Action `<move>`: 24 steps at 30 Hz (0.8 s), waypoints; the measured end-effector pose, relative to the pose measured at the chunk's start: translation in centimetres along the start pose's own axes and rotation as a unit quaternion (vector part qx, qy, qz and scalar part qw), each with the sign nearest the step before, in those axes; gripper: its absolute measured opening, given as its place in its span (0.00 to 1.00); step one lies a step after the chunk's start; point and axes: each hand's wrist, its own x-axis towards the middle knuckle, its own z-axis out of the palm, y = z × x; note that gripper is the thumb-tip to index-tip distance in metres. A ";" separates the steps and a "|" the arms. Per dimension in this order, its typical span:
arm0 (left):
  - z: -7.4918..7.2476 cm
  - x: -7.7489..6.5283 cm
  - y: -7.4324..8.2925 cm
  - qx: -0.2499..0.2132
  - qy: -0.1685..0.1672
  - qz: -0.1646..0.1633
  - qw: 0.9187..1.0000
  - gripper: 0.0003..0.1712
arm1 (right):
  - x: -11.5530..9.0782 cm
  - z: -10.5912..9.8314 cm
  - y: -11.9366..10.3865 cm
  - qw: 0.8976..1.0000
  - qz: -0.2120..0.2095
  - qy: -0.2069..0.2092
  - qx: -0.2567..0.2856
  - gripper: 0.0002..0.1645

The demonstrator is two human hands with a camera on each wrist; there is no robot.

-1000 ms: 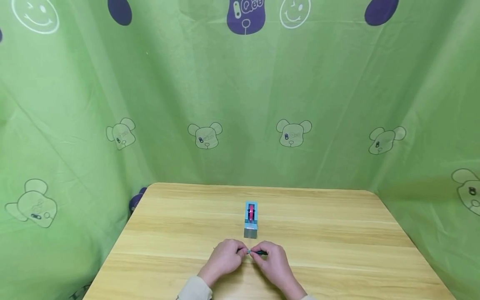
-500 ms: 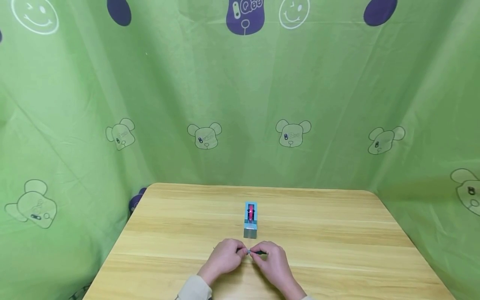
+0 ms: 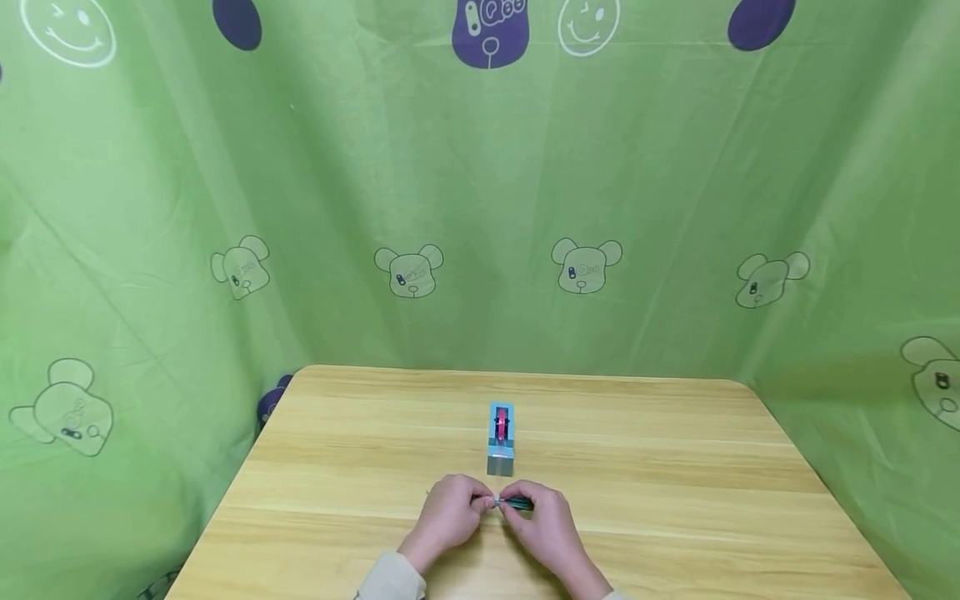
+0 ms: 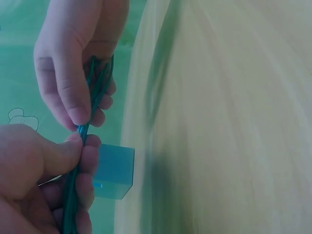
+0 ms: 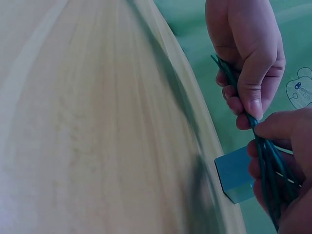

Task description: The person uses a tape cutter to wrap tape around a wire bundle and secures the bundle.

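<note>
A bundle of thin dark green strands, like cords (image 4: 71, 200), lies crosswise between the two hands. My left hand (image 3: 450, 510) pinches it with thumb and fingers on one side of its middle. On the other side, my right hand (image 3: 546, 525) pinches it close by, the fingertips of both hands nearly meeting. A pale, shiny patch shows on the bundle between them. Loose strands (image 5: 273, 170) fan out within the right palm. Just beyond the hands stands a blue tape dispenser (image 3: 501, 453), with a pink reel (image 3: 502, 424) in it.
The wooden table (image 3: 360, 417) spreads out around the hands and the dispenser. A green curtain (image 3: 480, 183) with printed bear heads encloses it at the back and on both sides.
Both hands stay in nearly the same place. The strands beside the right fingertips now look more spread and show more of their length. The dispenser has not moved.
</note>
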 end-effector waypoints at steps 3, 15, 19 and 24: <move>0.1 0.1 -0.2 0.022 0.013 0.008 1.000 0.03 | 0.1 0.0 -0.1 1.000 0.016 -0.014 0.009 0.08; 0.4 0.1 -0.3 0.088 0.052 0.037 0.994 0.03 | 0.3 -0.1 0.1 1.000 0.002 -0.029 -0.002 0.10; 0.4 0.1 -0.3 0.106 0.057 0.035 0.992 0.03 | 0.4 0.1 0.3 1.000 -0.004 -0.020 -0.005 0.10; 0.3 0.1 -0.1 0.111 0.053 0.033 0.992 0.02 | 0.4 0.3 0.5 1.000 -0.011 -0.013 -0.007 0.10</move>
